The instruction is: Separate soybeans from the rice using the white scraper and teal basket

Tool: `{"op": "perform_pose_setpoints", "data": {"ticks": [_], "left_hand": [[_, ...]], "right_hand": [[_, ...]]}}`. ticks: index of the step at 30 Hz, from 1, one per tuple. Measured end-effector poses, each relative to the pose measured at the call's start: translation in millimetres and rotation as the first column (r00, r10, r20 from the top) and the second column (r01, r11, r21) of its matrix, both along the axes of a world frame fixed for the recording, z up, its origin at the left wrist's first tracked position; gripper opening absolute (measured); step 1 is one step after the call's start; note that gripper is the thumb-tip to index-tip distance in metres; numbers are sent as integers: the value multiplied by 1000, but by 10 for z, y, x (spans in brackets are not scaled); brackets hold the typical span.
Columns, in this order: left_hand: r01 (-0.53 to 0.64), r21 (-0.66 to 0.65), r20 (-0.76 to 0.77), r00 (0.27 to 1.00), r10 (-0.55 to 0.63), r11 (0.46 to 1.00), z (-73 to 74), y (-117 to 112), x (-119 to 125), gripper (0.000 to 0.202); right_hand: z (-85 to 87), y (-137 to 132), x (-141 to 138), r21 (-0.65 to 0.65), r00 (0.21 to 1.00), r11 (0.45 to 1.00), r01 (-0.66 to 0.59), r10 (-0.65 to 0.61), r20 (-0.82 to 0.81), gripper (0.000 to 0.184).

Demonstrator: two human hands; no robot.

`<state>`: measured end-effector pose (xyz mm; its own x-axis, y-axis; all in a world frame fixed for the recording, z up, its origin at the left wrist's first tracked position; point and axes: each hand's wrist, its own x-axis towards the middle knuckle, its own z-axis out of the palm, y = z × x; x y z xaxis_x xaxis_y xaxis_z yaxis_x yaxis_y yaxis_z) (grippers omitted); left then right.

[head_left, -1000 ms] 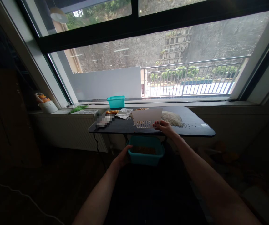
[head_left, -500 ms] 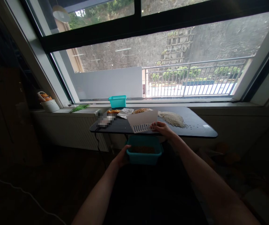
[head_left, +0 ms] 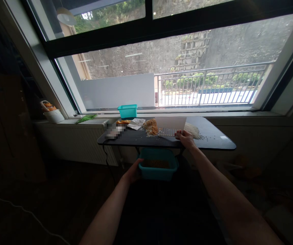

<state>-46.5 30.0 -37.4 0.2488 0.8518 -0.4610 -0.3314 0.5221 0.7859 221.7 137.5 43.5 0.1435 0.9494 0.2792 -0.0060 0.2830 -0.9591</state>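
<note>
My left hand [head_left: 134, 171] grips the left rim of a teal plastic bin [head_left: 159, 174], held below the table's front edge with brownish grains in its bottom. My right hand [head_left: 185, 137] is closed on the lower right corner of a white slotted scraper [head_left: 170, 123], a flat sheet with a row of slots along its lower edge. The scraper stands tilted at the table, between a pile of orange-yellow corn kernels [head_left: 151, 127] mixed with pale grains and a heap of pale grain [head_left: 192, 130]. It hides part of both piles.
The dark table [head_left: 218, 139] stands below the window. A second teal bin [head_left: 127, 111] is at the back. White tissue [head_left: 136, 124] and a yellow-orange item [head_left: 123, 121] lie on the left. A radiator [head_left: 80, 139] stands left, with a white pot [head_left: 54, 116] above it.
My right hand has moved right with the scraper, uncovering the corn pile and covering more of the pale heap. My left hand and the bin stay nearly in place.
</note>
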Motion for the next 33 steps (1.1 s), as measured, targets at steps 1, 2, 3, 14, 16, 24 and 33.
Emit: {"op": "perform_pose_setpoints", "data": {"ticks": [1, 2, 3, 14, 16, 24, 33], "left_hand": [[5, 4, 1, 1000, -5, 1000, -2, 2, 0, 43], [9, 7, 1, 1000, -9, 1000, -3, 3, 0, 44], [12, 10, 2, 1000, -12, 1000, -3, 5, 1, 44], [11, 16, -15, 1000, -11, 1000, 7, 3, 12, 44], [14, 23, -15, 1000, -13, 1000, 2, 5, 13, 44], [36, 26, 1, 999, -36, 999, 12, 10, 0, 47], [83, 9, 0, 997, -83, 997, 0, 57, 111, 47]], "right_hand": [[2, -7, 3, 1, 1000, 1000, -8, 8, 3, 36], [3, -12, 6, 6, 1000, 1000, -19, 19, 0, 37], [2, -16, 9, 12, 999, 999, -31, 31, -5, 37], [26, -74, 2, 40, 996, 996, -81, 82, -22, 39], [30, -100, 9, 38, 995, 995, -95, 96, -21, 40], [1, -381, 151, 55, 998, 996, -63, 64, -15, 41], [-81, -760, 225, 121, 995, 990, -72, 64, 72, 37]]}}
